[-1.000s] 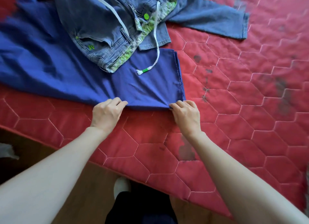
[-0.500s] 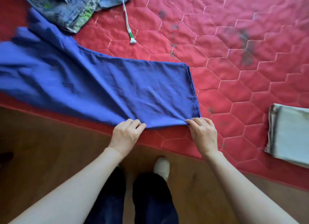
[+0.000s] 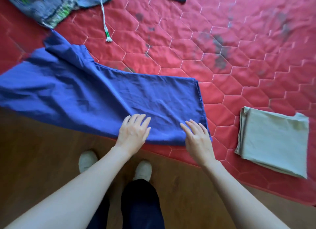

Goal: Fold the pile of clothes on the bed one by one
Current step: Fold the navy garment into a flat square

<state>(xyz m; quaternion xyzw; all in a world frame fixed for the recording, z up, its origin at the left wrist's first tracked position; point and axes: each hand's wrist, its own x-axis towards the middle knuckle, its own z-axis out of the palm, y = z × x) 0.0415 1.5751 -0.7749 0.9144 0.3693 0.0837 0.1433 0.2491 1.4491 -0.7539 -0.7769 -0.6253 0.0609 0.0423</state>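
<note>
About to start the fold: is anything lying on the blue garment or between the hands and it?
Nothing visible. Left hand and right hand lie flat on the blue garment; the drawstring lies clear of it.

Under the left hand [image 3: 132, 132] and right hand [image 3: 198, 138] lies blue trousers [image 3: 95, 95] cloth — thin woven fabric, matt, softly creased. The bedspread [image 3: 188, 45] beyond the fingers is red quilted cloth with a faint sheen, stitched in hexagons, blotched with dull dark marks. Right of the hands, a folded pale green garment [image 3: 273, 141] looks smooth and matt. Far past the hands, faded denim jeans [image 3: 42, 8] — coarse weave, with a white braided drawstring [image 3: 104, 20]. The floor [image 3: 42, 160] is brown wood, slightly glossy.
</note>
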